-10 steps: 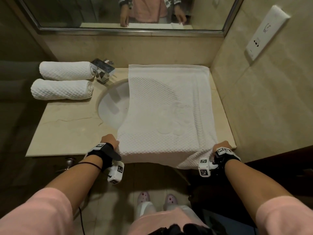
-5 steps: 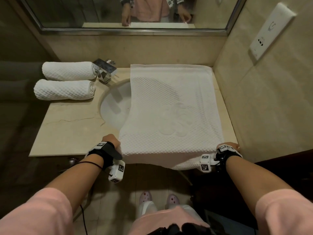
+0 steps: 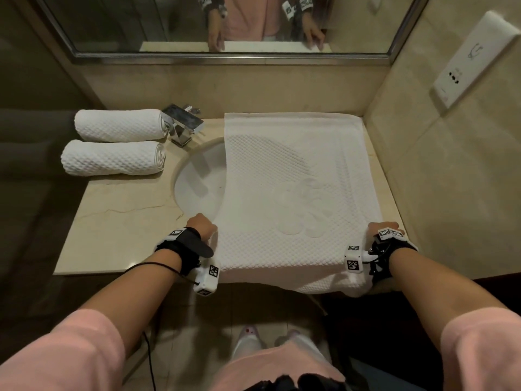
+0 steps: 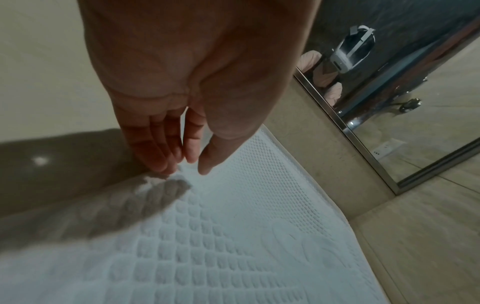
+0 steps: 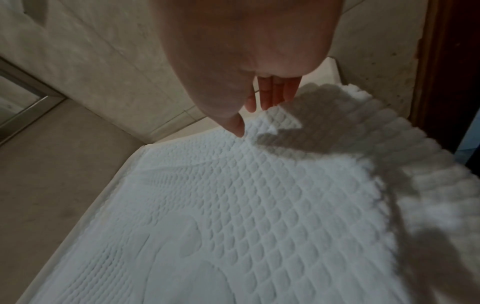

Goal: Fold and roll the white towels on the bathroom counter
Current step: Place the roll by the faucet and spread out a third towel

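White waffle-weave towel [image 3: 296,193] is spread flat on the beige marble table [image 3: 121,221], right side, far edge against the back wall. It covers the right part of the white oval sink [image 3: 197,184], and its near edge hangs over the table front.

Left hand [image 3: 201,225] is at the towel's left near edge. In the left wrist view its fingers [image 4: 166,152] are nearly straight, thumb on top of the cloth, a light pinch at most. Right hand [image 3: 379,228] is at the right near edge; in the right wrist view the thumb tip touches the fabric and the fingers [image 5: 275,94] reach past the edge. Firm grip there: cannot tell.

Likely reason for the symmetric hold: keep the sheet square and taut for a straight fold.

Two rolled white waffle towels [image 3: 115,142] are parked far left, beside the chrome faucet [image 3: 183,125], out of the working area.
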